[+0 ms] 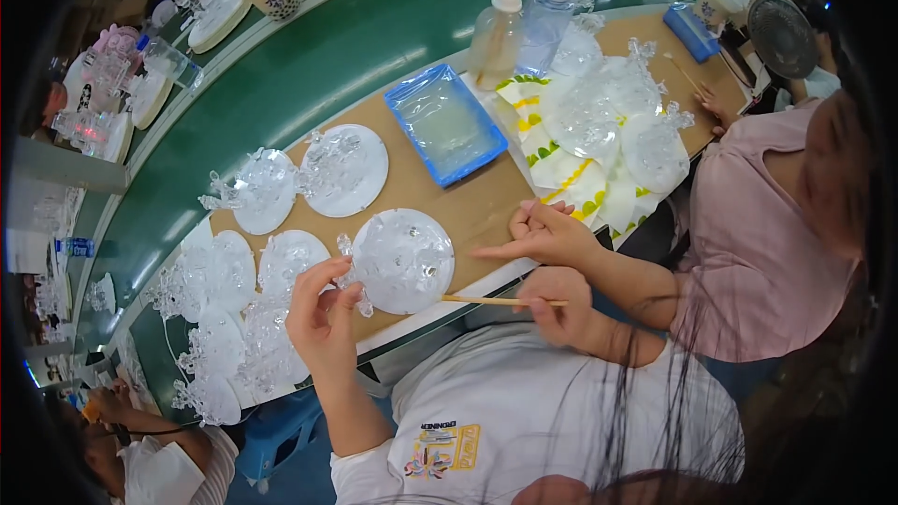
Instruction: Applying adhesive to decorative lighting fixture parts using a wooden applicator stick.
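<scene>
My left hand point(323, 309) pinches the clear plastic ornament point(354, 276) at the left edge of a round, pale disc point(407, 260). The disc is tilted up toward me above the brown board. In my right hand point(558, 307) a thin wooden stick point(491, 299) is held between thumb and fingers. Its tip reaches the lower right edge of the disc; whether it touches, I cannot tell. Just beyond my right hand, a co-worker's hand point(547, 232) stretches a finger toward the disc.
A blue, film-lined tray point(447, 126) rests on the brown cardboard point(486, 215). Similar discs point(344, 170) with clear ornaments lie left and behind; more pile on a patterned cloth point(561, 173) to the right. Two bottles point(496, 37) stand behind. A co-worker in pink point(748, 234) sits at right.
</scene>
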`<state>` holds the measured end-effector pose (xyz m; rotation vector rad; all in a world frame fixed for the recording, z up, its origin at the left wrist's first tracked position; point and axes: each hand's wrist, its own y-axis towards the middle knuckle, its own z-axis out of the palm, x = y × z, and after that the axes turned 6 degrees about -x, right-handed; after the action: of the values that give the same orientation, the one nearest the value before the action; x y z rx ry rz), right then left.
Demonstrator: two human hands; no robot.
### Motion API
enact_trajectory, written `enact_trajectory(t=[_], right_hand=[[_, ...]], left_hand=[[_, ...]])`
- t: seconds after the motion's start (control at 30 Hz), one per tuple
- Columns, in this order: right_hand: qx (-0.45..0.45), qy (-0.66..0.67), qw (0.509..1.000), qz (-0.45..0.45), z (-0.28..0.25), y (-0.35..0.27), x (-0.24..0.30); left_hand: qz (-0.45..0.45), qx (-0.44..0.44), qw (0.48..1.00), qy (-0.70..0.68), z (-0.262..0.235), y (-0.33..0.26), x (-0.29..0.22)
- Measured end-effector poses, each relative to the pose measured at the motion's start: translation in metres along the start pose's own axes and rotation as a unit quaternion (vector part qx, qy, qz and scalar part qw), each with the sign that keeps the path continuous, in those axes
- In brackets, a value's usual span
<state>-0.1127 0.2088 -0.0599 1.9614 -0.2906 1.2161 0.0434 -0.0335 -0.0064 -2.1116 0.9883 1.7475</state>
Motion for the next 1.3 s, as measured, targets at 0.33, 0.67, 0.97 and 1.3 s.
enact_trajectory(t=[0.33, 0.67, 0.97, 1.3], right_hand=[[-0.169, -0.022, 0.984, -0.046, -0.032, 0.05, 0.024], [-0.117, -0.261, 0.957, 0.042, -0.007, 0.13, -0.002], [-0.148, -0.112, 0.982, -0.014, -0.02, 0.046, 0.02], [-0.045, -0.046, 0.997, 0.045, -0.002, 0.014, -0.003]], left_hand=[[0.089, -0.039, 0.992, 0.082, 0.012, -0.018, 0.0], [0.141, -0.033, 0.987, 0.063, 0.026, -0.015, -0.003], [0.141, 0.015, 0.984, 0.107, 0.013, -0.015, -0.004], [0.142, 0.012, 0.984, 0.109, 0.018, -0.014, -0.011]])
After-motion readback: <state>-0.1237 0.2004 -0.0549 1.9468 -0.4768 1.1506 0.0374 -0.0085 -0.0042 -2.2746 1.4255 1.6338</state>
